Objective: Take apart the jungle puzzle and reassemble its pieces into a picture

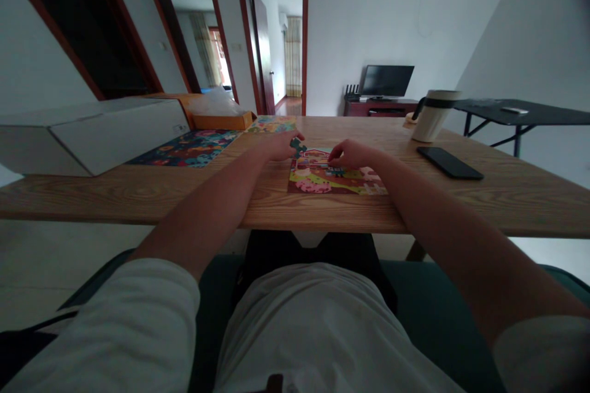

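Left hand (280, 146) pinching jigsaw piece (297, 146). Right hand (352, 155) resting on colorful puzzle (336, 179), center of wooden table (138, 198). Dark puzzle mat (184, 148) at 10 o'clock; mug (434, 115), phone (449, 163) at 2 o'clock.

gap btwn R hand (353, 155) & phone (449, 163), mug (433, 115) beyond, box (115, 135) far L
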A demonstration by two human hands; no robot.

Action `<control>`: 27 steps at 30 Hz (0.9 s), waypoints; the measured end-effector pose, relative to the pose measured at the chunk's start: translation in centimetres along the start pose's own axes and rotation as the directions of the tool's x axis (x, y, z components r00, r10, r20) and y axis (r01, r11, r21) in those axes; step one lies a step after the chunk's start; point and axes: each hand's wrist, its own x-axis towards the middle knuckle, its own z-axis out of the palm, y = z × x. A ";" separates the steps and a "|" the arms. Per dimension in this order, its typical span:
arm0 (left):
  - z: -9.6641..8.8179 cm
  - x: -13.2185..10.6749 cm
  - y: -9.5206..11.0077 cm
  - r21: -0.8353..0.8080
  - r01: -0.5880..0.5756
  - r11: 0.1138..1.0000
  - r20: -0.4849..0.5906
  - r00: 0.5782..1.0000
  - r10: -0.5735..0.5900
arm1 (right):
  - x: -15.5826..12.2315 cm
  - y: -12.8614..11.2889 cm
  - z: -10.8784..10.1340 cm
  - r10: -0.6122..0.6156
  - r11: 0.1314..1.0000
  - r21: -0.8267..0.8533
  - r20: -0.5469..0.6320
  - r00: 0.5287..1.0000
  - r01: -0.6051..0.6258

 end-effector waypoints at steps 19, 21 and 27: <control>0.1 0.2 -0.4 -0.034 -0.005 0.999 0.021 1.000 0.005 | 1.1 1.9 0.1 0.095 0.995 0.043 -0.103 0.990 -0.091; -0.1 0.0 -0.2 -0.027 0.001 1.000 0.028 1.000 0.000 | 1.1 1.8 0.1 0.112 0.990 0.106 -0.154 0.982 -0.096; -0.1 0.1 -0.2 -0.041 -0.013 0.999 0.017 1.000 0.014 | 0.4 0.3 -0.3 0.115 0.905 0.424 -0.300 0.947 0.024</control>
